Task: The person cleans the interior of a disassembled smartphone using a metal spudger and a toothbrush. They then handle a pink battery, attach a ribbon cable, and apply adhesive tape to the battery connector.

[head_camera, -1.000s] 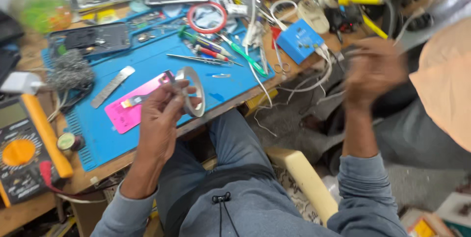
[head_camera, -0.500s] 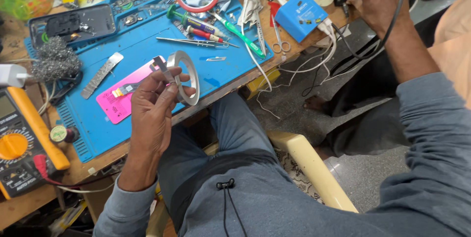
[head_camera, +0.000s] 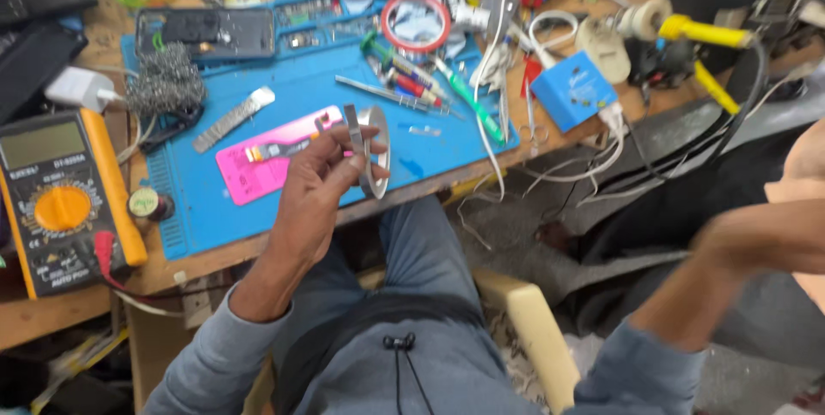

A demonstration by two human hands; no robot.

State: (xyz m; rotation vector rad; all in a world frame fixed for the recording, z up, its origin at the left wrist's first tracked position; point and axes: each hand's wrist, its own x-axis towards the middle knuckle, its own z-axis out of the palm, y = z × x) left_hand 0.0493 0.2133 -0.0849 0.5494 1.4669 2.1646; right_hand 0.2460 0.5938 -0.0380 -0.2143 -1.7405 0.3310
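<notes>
Left hand [head_camera: 322, 187] is raised above the near edge of the blue work mat [head_camera: 301, 88], fingers closed on a tape roll [head_camera: 369, 150]; roll is held on edge, thumb at rim, prob. to keep the tape end reachable. Directly beyond the hand lies a pink phone panel [head_camera: 266, 157] w/ a small flex strip on it, flat on the mat. Right hand [head_camera: 739, 239] is out to the right side, well apart from the bench, motion-blurred; cannot tell if open or closed, nothing visibly held. Multimeter [head_camera: 60, 200] sits at left off the mat, steel wool [head_camera: 163, 84] at mat's far-left corner, tweezers and drivers [head_camera: 404, 88] grouped mid-mat within reach.
</notes>
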